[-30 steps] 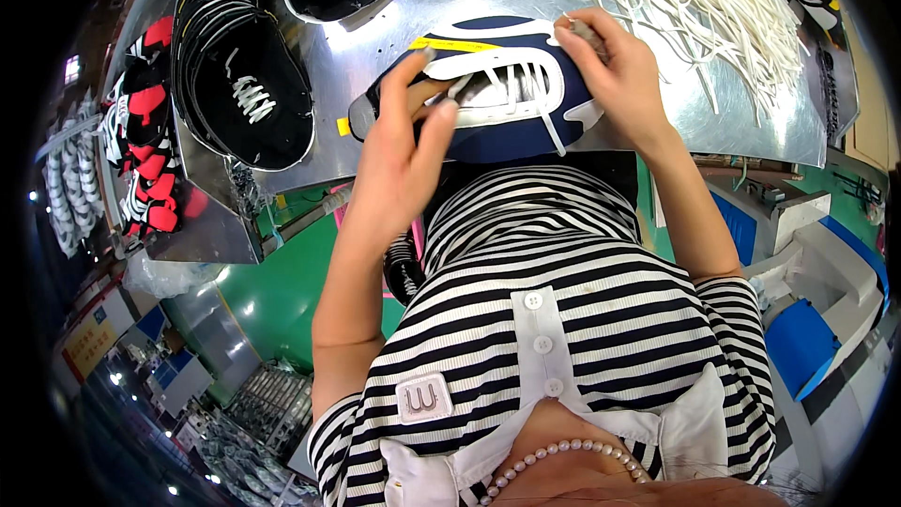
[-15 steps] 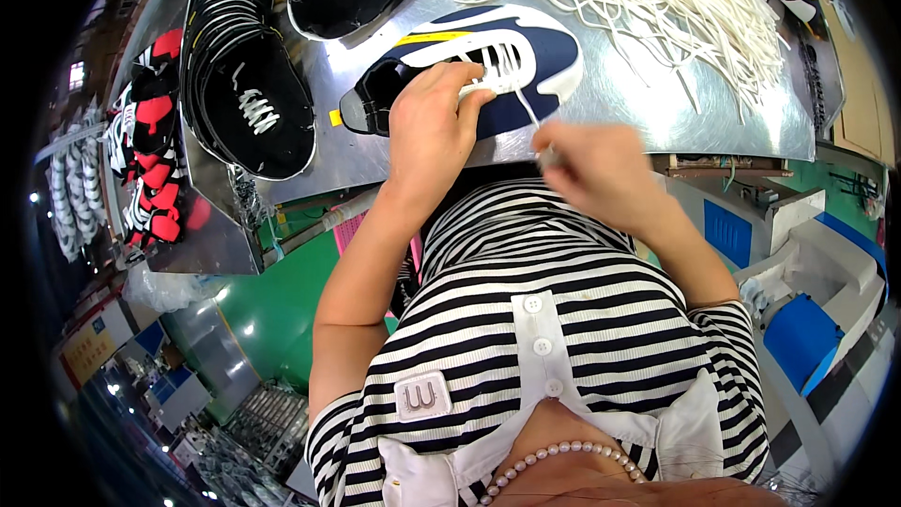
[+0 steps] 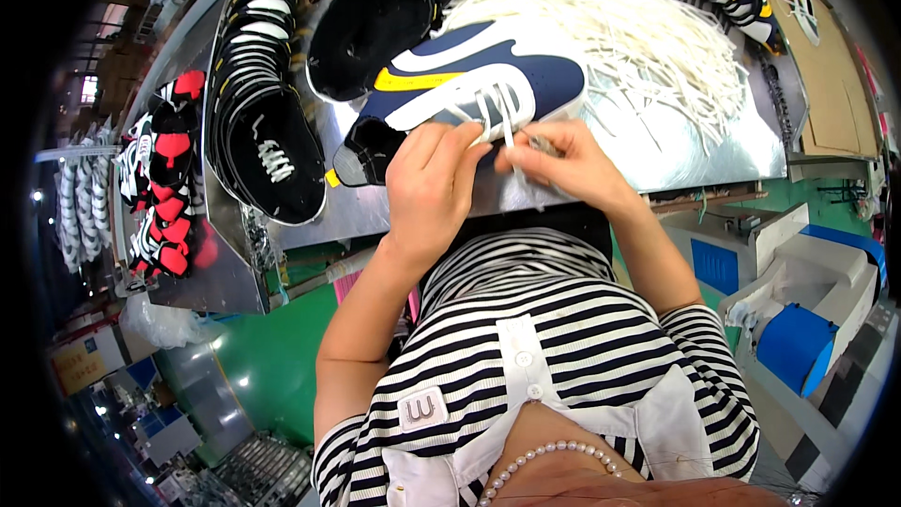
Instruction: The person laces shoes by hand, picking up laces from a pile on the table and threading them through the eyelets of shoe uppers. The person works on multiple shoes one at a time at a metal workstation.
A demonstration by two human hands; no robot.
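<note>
A navy and white shoe upper [image 3: 556, 78] with a yellow stripe is tilted up on the metal table in front of me. A white shoelace [image 3: 508, 119] runs across its eyelet rows. My left hand [image 3: 432, 174] is closed on the near edge of the upper, beside the eyelets, its thumb and fingers pinching there. Close beside it, my right hand [image 3: 572, 167] pinches the shoelace at the near eyelet row. Something small and greyish shows at the right fingers; its kind is unclear. Part of the upper's near side is hidden behind my hands.
A large heap of loose white shoelaces [image 3: 648, 56] lies behind the shoe upper. Nested black shoe uppers [image 3: 267, 145] stand in a row at the left, with another dark upper [image 3: 366, 42] at the back. Red, black and white uppers [image 3: 172, 197] are stacked beyond the table's left edge.
My right hand has come in from the right, up to the eyelets beside my left hand. The upper is tilted more, and the whole view has shifted.
</note>
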